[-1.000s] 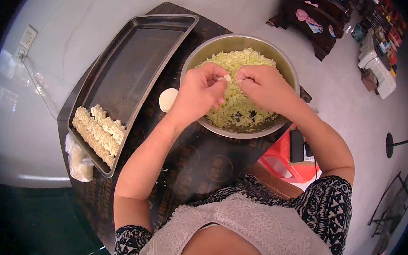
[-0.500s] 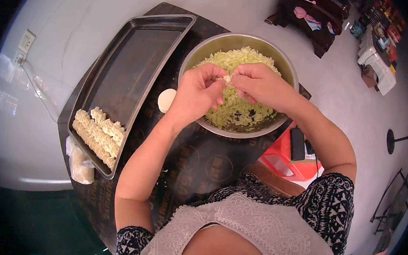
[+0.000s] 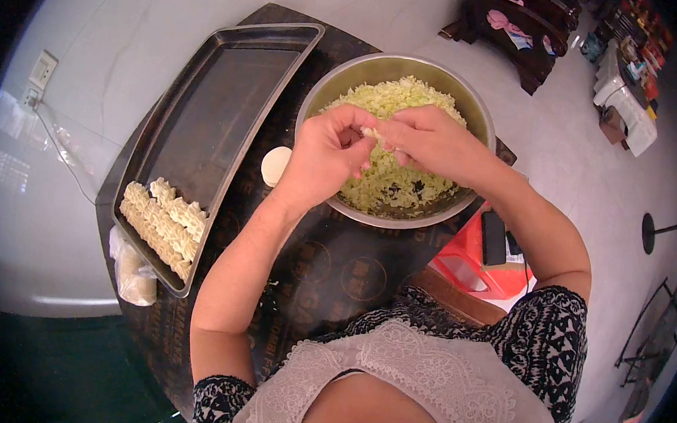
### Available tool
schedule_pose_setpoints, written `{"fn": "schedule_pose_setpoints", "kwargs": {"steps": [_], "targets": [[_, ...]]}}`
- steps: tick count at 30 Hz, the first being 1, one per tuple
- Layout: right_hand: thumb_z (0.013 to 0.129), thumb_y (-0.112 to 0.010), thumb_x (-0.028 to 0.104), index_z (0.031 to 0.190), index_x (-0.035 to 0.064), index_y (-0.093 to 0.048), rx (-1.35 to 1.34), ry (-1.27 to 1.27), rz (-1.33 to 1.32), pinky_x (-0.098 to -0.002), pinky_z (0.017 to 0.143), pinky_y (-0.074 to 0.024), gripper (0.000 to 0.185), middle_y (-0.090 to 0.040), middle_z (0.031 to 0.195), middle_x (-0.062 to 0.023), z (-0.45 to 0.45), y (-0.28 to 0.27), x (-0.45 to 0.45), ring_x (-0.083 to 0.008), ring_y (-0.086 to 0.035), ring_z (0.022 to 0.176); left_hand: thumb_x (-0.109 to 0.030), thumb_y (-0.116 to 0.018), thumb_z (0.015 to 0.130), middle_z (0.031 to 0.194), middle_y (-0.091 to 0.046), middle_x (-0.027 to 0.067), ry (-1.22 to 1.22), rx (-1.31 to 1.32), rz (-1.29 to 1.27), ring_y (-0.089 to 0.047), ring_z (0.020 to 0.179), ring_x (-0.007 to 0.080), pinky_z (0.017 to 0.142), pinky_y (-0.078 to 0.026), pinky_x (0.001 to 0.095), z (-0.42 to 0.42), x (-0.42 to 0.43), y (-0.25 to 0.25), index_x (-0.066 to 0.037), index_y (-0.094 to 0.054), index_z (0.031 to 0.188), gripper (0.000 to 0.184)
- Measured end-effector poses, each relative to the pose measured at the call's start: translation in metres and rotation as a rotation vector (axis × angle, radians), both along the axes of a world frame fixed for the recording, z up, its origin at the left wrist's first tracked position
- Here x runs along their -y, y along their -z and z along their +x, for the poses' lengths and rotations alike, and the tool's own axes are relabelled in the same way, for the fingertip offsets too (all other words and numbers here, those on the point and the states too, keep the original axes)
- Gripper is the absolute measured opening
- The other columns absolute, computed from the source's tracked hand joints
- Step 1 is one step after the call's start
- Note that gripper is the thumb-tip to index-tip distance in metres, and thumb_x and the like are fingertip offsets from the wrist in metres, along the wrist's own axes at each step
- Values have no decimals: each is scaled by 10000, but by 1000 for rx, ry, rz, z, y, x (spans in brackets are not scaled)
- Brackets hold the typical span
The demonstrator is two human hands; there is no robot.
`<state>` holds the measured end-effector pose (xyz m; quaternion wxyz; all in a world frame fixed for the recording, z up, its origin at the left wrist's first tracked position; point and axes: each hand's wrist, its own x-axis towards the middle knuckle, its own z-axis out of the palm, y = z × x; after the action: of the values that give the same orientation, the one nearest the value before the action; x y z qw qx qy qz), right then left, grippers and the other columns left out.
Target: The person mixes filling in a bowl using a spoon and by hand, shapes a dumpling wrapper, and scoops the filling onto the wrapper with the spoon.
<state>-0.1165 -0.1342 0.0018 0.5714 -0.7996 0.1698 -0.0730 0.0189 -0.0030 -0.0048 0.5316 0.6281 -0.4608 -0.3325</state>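
Note:
Above the steel bowl (image 3: 323, 203), both hands meet at a small pale dumpling (image 3: 370, 133), mostly covered by the fingers. My left hand (image 3: 322, 158) is closed on its left end, thumb and forefinger pinching. My right hand (image 3: 432, 143) pinches its other end, the thumb pressed on the edge. Chopped pale-green cabbage (image 3: 396, 95) fills much of the bowl below. Beside my left wrist, round white dough wrappers (image 3: 276, 166) lie on the dark table. Pleated dumplings (image 3: 163, 224) stand in rows at the near end of the black tray (image 3: 229, 104).
A plastic bag (image 3: 134, 276) with something pale inside lies by the tray's near corner. Right of the table (image 3: 301, 318) are a red stool (image 3: 467, 262) and a dark oblong object (image 3: 494, 238). A wall socket (image 3: 40, 73) trails a cable at left.
My right thumb and fingers have shifted slightly left over the dumpling, covering more of it. The tray, bowl and wrappers stay in place.

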Motion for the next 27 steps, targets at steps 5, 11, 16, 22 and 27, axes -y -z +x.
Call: {"fn": "schedule_pose_setpoints", "kwargs": {"steps": [5, 11, 16, 22, 27], "targets": [[903, -514, 229, 739, 36, -573, 54, -6, -14, -219, 428, -316, 260, -512, 608, 11, 2, 9, 2, -55, -424, 484, 31, -552, 860, 732, -607, 34, 10, -13, -3, -559, 587, 61, 489, -464, 209, -2, -2, -7, 25, -604, 976, 127], [898, -511, 209, 761, 29, -596, 55, -27, 8, -223, 425, -326, 241, -522, 601, 8, 3, 8, 2, -54, -433, 478, -1, -533, 884, 726, -612, 60, 24, -97, -51, -577, 563, 105, 492, -485, 231, 2, -2, -6, 20, -602, 986, 125], [902, -507, 207, 770, 28, -603, 101, -2, -1, -223, 433, -338, 243, -531, 605, 12, 4, 9, 1, -55, -439, 479, -23, -509, 902, 769, -603, 75, 3, -225, -111, -575, 547, 120, 469, -489, 242, 4, -2, -6, 27, -569, 962, 98], [919, -515, 242, 758, 23, -588, 166, 46, -160, -225, 458, -358, 281, -532, 607, 14, 3, 11, 0, -58, -453, 500, 8, -549, 857, 695, -591, 52, 34, -128, -13, -547, 527, 90, 445, -450, 221, 3, 0, -9, 19, -569, 917, 64], [928, -531, 296, 718, 25, -573, 187, -14, -179, -241, 483, -372, 345, -513, 611, 18, 1, 6, 0, -66, -453, 522, 19, -562, 837, 660, -581, 31, 28, -119, -10, -525, 503, 74, 429, -419, 208, 4, -1, -7, 10, -573, 913, 77]]}}
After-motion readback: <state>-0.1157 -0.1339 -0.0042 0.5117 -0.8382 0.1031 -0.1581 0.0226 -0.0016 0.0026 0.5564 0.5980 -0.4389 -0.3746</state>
